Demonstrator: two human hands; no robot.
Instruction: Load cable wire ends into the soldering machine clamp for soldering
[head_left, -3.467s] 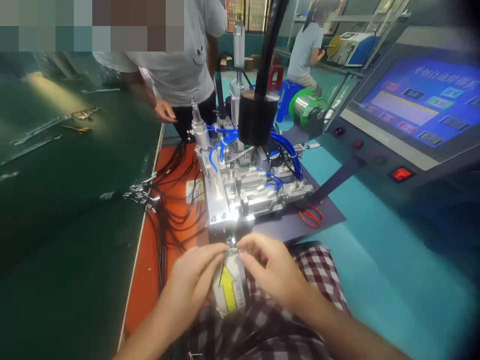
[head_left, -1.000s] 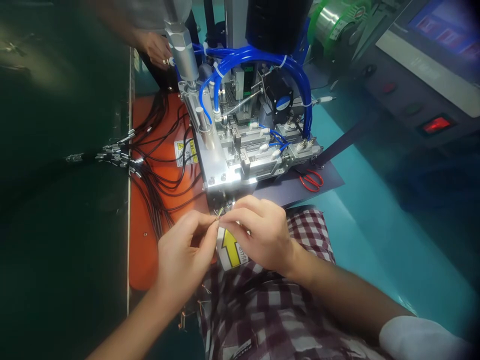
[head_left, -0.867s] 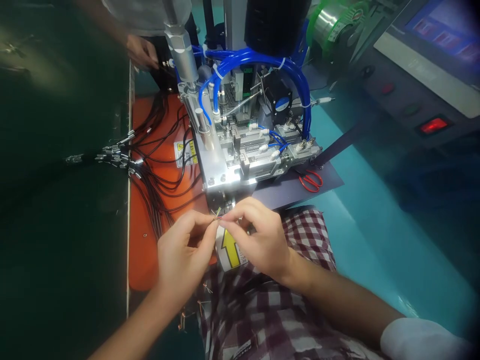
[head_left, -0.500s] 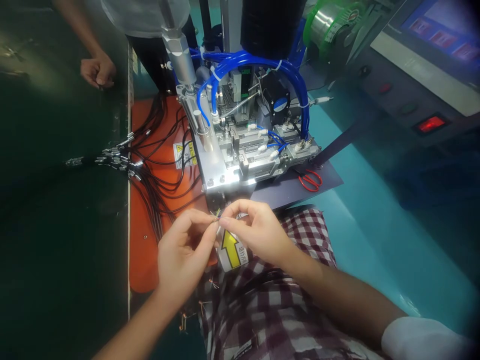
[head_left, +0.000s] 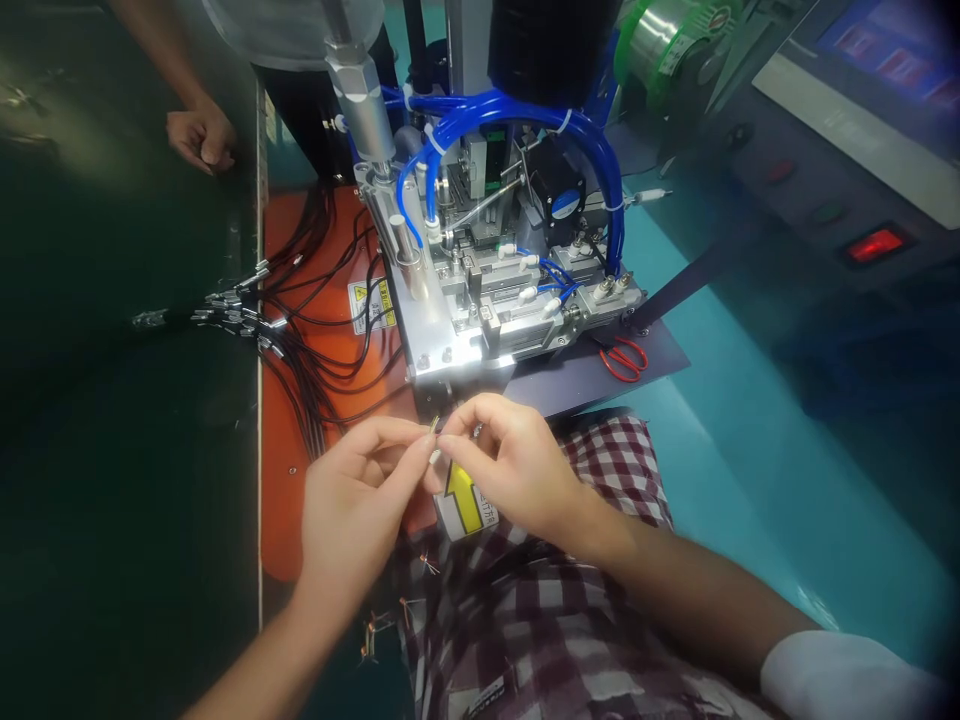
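My left hand point(head_left: 352, 510) and my right hand point(head_left: 514, 470) meet fingertip to fingertip just below the front edge of a metal fixture machine point(head_left: 465, 310). Both pinch a thin cable end point(head_left: 434, 428) with tiny wire tips; the piece is small and partly hidden by the fingers. Under my hands lies a white label with a yellow arrow point(head_left: 465, 500), over my checked-cloth lap point(head_left: 525, 600).
A bundle of black cables with metal plugs point(head_left: 255, 320) lies on an orange mat point(head_left: 289, 480) at left. Blue air hoses point(head_left: 510, 110) arch over the machine. Red scissors point(head_left: 622, 358) lie right of it. Another person's fist point(head_left: 199, 138) rests on the green table point(head_left: 112, 450). A control panel point(head_left: 862, 150) stands at right.
My hands have stayed pinched on the cable end, shifting slightly. The other person's hand moved from beside the machine leftward onto the green table. The view has dropped closer since the oldest frame.
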